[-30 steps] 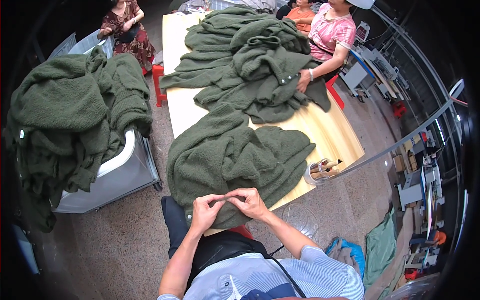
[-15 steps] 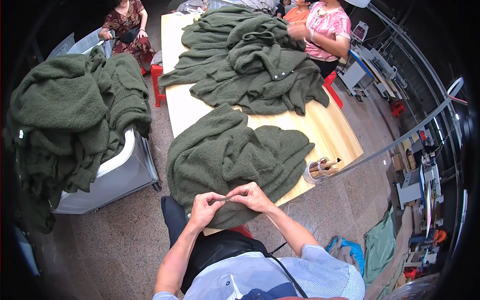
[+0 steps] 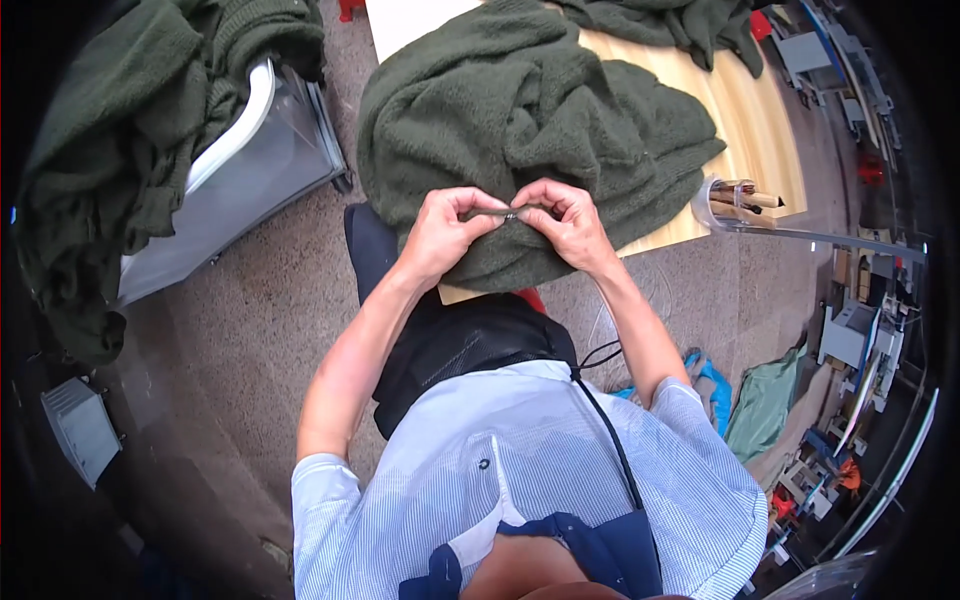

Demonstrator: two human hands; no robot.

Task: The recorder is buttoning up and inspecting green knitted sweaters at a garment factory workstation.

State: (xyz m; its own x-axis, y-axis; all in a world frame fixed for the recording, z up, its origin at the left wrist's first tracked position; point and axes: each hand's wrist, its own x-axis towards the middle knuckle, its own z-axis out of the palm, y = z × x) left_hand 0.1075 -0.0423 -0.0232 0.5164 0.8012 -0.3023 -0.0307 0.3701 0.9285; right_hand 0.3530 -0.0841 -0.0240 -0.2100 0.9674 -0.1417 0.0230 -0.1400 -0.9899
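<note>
A dark green, fuzzy knit garment (image 3: 470, 110) lies bunched over the near end of the wooden table. At its near side, my left hand (image 3: 445, 235) and my right hand (image 3: 572, 228) meet almost fingertip to fingertip. Both pinch the garment's edge between thumb and forefinger, holding a short stretch of it taut. A tiny shiny spot (image 3: 511, 216) shows on the fabric between the thumbs, too small to identify. The rest of the garment spreads away from my fingers in loose folds.
Right of the garment, a clear jar (image 3: 722, 203) of wooden-handled tools stands at the corner of the wooden table (image 3: 770, 130). On the left, a wheeled grey-white bin (image 3: 262, 195) overflows with green knitwear (image 3: 140, 120). More green garments (image 3: 680, 22) lie farther up the table.
The view has tipped down toward my body, so the people and most of the far pile have left it. Both hands keep pinching the garment's edge, with the shiny spot now showing between them.
</note>
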